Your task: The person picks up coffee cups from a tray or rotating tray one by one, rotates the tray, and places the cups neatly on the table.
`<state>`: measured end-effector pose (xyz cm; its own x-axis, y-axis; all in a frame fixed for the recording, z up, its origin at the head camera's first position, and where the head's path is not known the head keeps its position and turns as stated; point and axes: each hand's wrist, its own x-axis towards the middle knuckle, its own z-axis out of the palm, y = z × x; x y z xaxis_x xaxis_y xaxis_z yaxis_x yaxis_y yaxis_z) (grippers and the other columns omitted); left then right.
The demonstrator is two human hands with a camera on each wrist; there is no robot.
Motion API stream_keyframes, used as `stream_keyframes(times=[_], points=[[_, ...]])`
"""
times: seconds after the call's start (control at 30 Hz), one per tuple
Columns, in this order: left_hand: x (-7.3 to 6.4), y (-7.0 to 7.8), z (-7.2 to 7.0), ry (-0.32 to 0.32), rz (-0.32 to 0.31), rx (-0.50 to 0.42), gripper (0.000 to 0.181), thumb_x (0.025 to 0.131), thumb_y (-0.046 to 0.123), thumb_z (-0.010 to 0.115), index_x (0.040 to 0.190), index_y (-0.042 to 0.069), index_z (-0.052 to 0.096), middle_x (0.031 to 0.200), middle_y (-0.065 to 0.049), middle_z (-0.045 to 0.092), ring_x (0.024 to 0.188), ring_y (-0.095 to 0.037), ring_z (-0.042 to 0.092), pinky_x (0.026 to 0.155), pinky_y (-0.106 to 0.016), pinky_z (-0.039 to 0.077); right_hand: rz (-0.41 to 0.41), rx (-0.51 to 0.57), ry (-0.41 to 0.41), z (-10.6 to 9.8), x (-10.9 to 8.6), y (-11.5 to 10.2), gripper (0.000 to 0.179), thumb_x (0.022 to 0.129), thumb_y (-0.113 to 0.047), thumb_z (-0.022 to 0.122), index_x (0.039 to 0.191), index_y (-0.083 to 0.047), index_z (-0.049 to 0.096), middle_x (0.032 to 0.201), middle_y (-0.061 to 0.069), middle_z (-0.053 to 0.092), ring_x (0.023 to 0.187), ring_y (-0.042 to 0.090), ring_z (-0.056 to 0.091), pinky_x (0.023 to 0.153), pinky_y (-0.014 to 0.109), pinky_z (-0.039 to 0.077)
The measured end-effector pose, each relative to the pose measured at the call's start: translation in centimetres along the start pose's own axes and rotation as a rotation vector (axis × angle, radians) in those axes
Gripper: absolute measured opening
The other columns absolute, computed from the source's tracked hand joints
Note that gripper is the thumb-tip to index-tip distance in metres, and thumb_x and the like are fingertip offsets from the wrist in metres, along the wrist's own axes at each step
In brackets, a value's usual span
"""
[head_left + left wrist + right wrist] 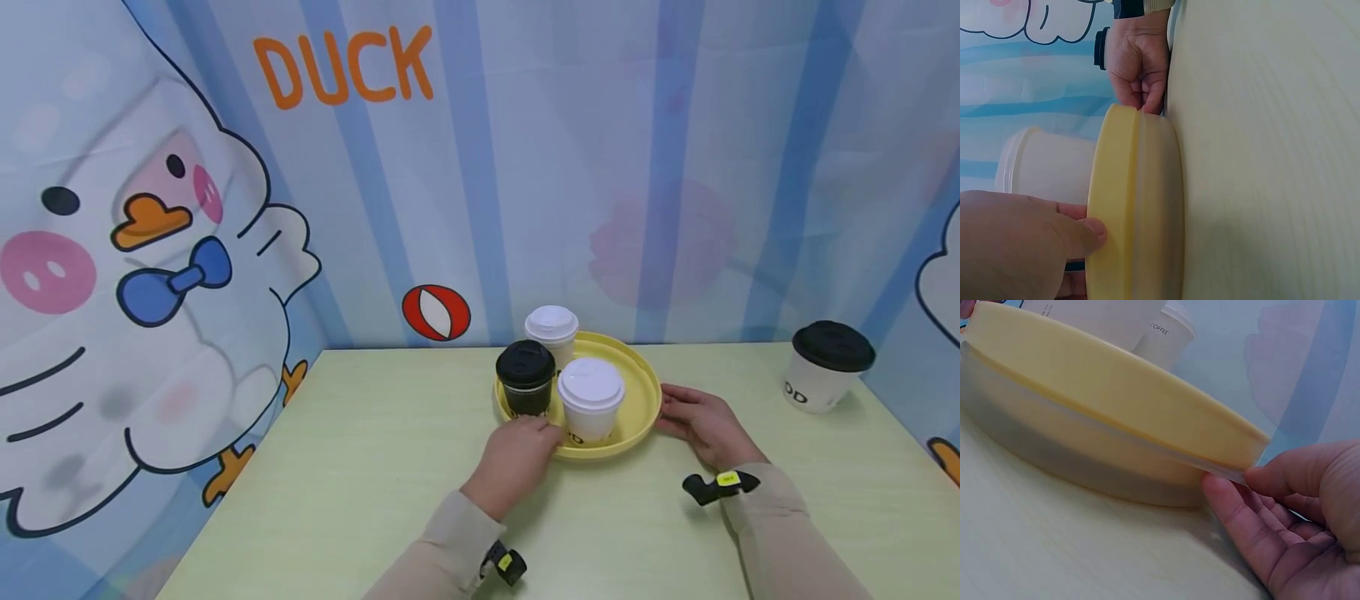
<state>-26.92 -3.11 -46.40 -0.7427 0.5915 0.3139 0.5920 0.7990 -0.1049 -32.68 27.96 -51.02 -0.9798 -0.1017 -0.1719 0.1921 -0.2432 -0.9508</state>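
Note:
A round yellow tray (637, 396) with a raised wall stands on the table, carrying three lidded paper coffee cups. Nearest the front is a white cup with a white lid (591, 408). To its left is a dark cup with a black lid (527, 387), and behind them another white-lidded cup (552, 327). My left hand (517, 462) grips the tray's front-left wall, thumb outside (1094, 230) and fingers over the rim. At the tray's right side my right hand (705, 425) pinches the thin translucent rim (1225, 472) below the yellow wall, between thumb and index finger.
A larger white cup with a black lid (823, 371) stands apart at the table's right. Behind the pale table (375, 433) hangs a blue striped backdrop (525, 167) with a cartoon duck (172, 350) at the left.

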Motion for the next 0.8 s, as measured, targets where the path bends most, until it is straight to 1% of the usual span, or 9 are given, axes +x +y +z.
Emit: stream_keyframes(times=[0.13,0.37,0.53,0.7,0.8], points=[[-0.1,-0.5,-0.1,-0.023,-0.002,0.002,0.014,0.095,0.014,0.07,0.104,0.022,0.076,0.101,0.007,0.071,0.091,-0.013,0.066,0.082,-0.025,0.056,-0.004,-0.002,0.0,0.0,0.0,0.0,0.066,0.1,0.003,0.057,0.156,0.007,0.023,0.107,-0.004,0.068,0.097,0.01,0.071,0.089,0.032,0.058],[-0.4,-1.3,-0.2,-0.001,-0.006,-0.009,0.012,0.094,0.012,0.069,0.099,0.02,0.076,0.102,0.006,0.072,0.09,-0.013,0.067,0.084,-0.026,0.056,-0.004,-0.004,-0.007,0.1,-0.1,-0.1,0.066,0.1,0.002,0.057,0.157,0.007,0.022,0.107,-0.005,0.068,0.097,0.01,0.071,0.089,0.032,0.058],[-0.6,-1.9,-0.3,0.005,-0.001,-0.059,0.01,0.094,0.012,0.07,0.099,0.019,0.076,0.097,0.006,0.072,0.087,-0.012,0.066,0.08,-0.024,0.056,0.005,-0.007,0.0,0.1,-0.1,-0.1,0.066,0.1,0.001,0.057,0.157,0.006,0.023,0.108,-0.005,0.068,0.098,0.01,0.071,0.09,0.032,0.058],[-0.6,-2.4,-0.4,-0.011,0.002,-0.097,0.008,0.094,0.015,0.072,0.101,0.018,0.076,0.096,0.005,0.071,0.087,-0.012,0.065,0.08,-0.024,0.056,-0.002,-0.007,-0.003,0.1,-0.2,-0.2,0.066,0.1,0.001,0.058,0.157,0.007,0.023,0.108,-0.004,0.068,0.098,0.01,0.071,0.09,0.032,0.058],[-0.6,-2.4,-0.4,-0.021,-0.001,-0.106,0.012,0.094,0.022,0.073,0.105,0.018,0.074,0.097,0.006,0.068,0.088,-0.012,0.063,0.081,-0.024,0.056,-0.002,-0.01,-0.005,0.1,-0.2,-0.2,0.066,0.1,0.001,0.057,0.157,0.007,0.023,0.108,-0.004,0.068,0.097,0.01,0.071,0.09,0.032,0.058]])
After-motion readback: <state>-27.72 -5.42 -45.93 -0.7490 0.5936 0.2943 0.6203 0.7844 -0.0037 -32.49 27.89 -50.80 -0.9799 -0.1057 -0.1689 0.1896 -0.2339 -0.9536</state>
